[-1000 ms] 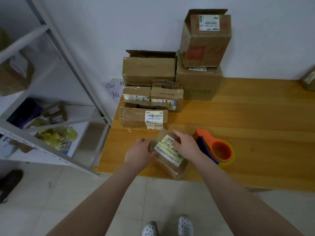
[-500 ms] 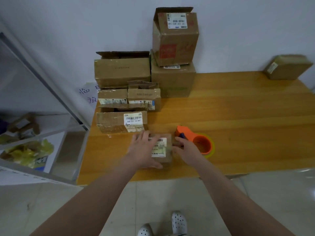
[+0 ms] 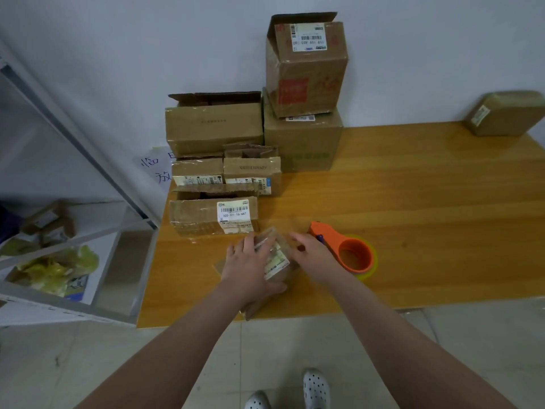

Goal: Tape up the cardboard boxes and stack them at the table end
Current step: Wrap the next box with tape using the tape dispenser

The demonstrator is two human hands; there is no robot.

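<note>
The left hand lies across the top of a small cardboard box just below the middle of the frame. Its fingers are straight and spread, pressing down rather than gripping. The right hand meets the box's right edge, but it is blurred, so I cannot tell whether its fingers pinch a strip of tape or only rub along the seam. The box sits askew near the lower edge of the table, one corner seemingly over the edge, with the orange tape dispenser just to its right. The step in hand looks like smoothing tape onto this box. To do it well, the left hand should hold the flaps flat and the box steady. The right hand should stroke outward from the seam over the edge, so that no bubbles or lifted ends remain. Sliding the box further onto the table would give firmer support. The pile of boxes waits in the upper centre against the wall, several with flaps open.
</note>
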